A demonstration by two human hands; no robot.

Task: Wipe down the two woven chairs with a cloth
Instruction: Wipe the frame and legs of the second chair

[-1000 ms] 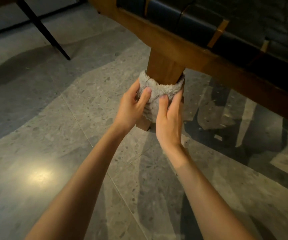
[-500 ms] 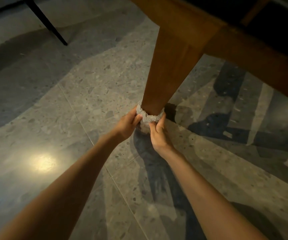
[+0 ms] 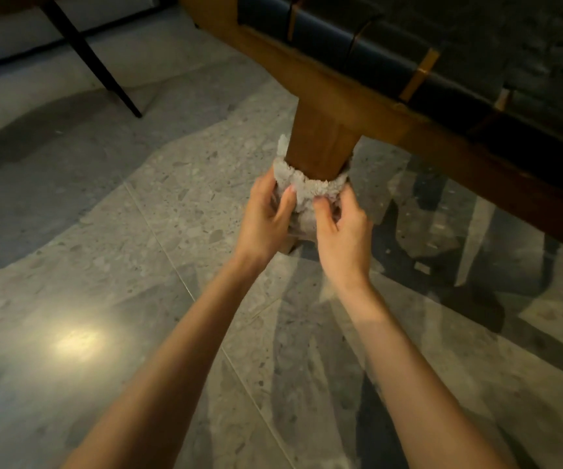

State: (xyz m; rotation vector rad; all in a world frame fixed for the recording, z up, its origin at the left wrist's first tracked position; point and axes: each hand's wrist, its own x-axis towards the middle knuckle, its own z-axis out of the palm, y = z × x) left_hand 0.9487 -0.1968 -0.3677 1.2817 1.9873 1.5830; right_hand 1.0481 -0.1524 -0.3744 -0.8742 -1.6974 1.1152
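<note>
View from above of two bare forearms reaching down to a wooden chair leg [image 3: 320, 140]. A fluffy pale grey cloth [image 3: 307, 187] is wrapped around the leg like a collar, a little below where the leg joins the chair's wooden seat rail [image 3: 341, 93]. The left hand [image 3: 266, 214] grips the cloth from the left, fingers curled round it and thumb pressed on its front. The right hand [image 3: 344, 231] grips it from the right, thumb on the front and fingers curled round the far side. The two thumbs lie near each other but apart. Above the rail, the seat shows wide dark woven straps [image 3: 392, 52] (with slivers of tan wood between them). The foot of the leg stands on a speckled grey tiled floor [image 3: 138, 265], which carries a bright light reflection [image 3: 77, 340] at lower left. A thin black furniture leg [image 3: 94, 59] slants across the upper left corner.
</note>
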